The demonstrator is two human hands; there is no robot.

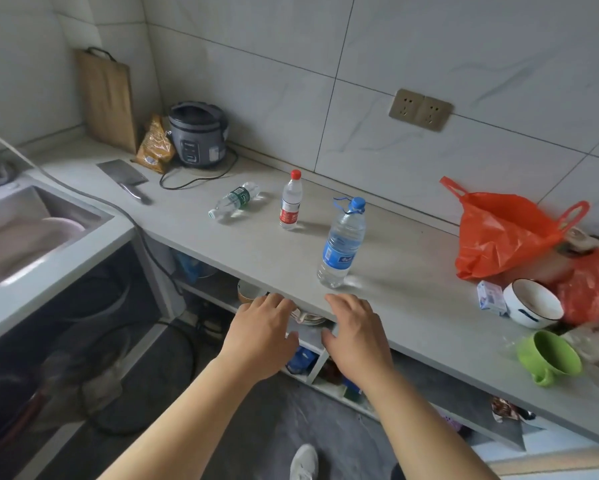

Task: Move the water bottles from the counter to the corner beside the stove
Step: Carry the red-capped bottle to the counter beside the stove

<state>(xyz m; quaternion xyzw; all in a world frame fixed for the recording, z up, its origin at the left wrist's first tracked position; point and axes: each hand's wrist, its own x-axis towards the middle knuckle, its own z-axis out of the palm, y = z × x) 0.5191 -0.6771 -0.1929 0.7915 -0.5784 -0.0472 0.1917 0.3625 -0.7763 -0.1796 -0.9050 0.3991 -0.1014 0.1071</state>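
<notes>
Here, head view, the only one: your left hand and right hand were held out side by side, palms down, at the front edge of the counter. Both were empty, fingers loosely spread and holding nothing. The left fingertips reached just to the counter edge; the right fingertips lay slightly over it.

All three water bottles were on the counter. The blue-capped bottle, the largest, stood upright nearest your right hand, close to the front edge, blue label on its lower half and a blue loop at the neck. The red-capped bottle stood upright farther back and to the left, well apart from the first. The green-labelled bottle lay on its side left of that one, white cap pointing toward the front-left.

Beyond them at the back left: a grey rice cooker with its cord trailing on the counter, an orange-brown packet leaning just beside it, a wooden cutting board propped against the wall, and a cleaver lying flat. A sink sat at far left.

To the right: an orange plastic bag, a white bowl with a small carton touching it, and a green mug tipped on its side near the front edge.
</notes>
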